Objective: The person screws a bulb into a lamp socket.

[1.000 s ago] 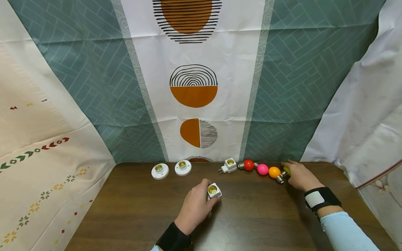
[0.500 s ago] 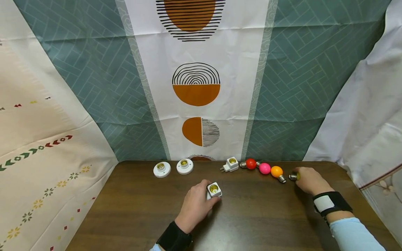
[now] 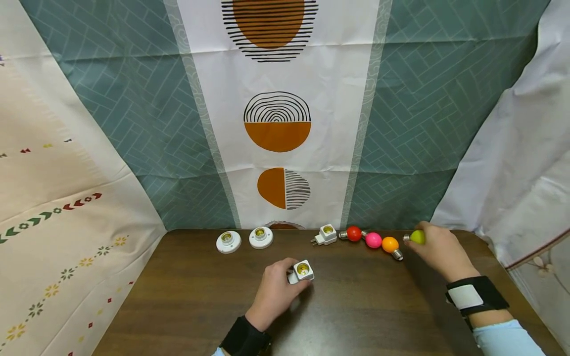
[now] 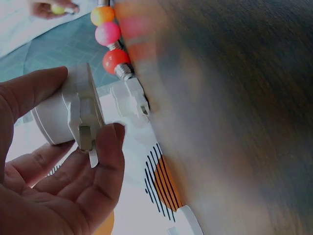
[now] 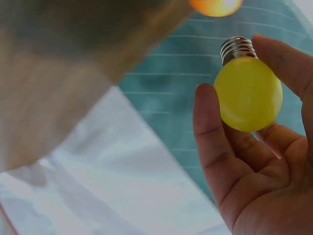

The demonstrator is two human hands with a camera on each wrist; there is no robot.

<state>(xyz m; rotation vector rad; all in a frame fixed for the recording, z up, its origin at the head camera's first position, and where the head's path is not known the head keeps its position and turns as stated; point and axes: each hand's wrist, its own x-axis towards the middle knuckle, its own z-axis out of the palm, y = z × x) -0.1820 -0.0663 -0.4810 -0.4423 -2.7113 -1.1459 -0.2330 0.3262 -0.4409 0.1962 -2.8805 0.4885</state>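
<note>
My left hand (image 3: 273, 296) grips a white plug-in lamp socket (image 3: 303, 270) over the middle of the table, its round opening facing up. In the left wrist view, thumb and fingers close around the socket's body (image 4: 73, 105), and a flat metal prong shows below. At the table's back right, my right hand (image 3: 441, 253) holds a yellow-green light bulb (image 3: 417, 237) with its screw base pointing left. Seen from the right wrist, the bulb (image 5: 248, 95) sits between thumb and fingers, its metal base uncovered. Nearest to this hand lies an orange bulb (image 3: 390, 244).
A pink bulb (image 3: 373, 240) and a red bulb (image 3: 354, 234) lie left of the orange one. Beside them stands another white plug-in socket (image 3: 327, 235). Two round white lamp holders (image 3: 228, 243) are farther left. A patterned cloth (image 3: 276, 74) hangs behind the table (image 3: 347, 311).
My right hand has drawn the yellow-green bulb away from the orange one and turned it so more of its globe shows. The left hand keeps its place, tilting the socket slightly.
</note>
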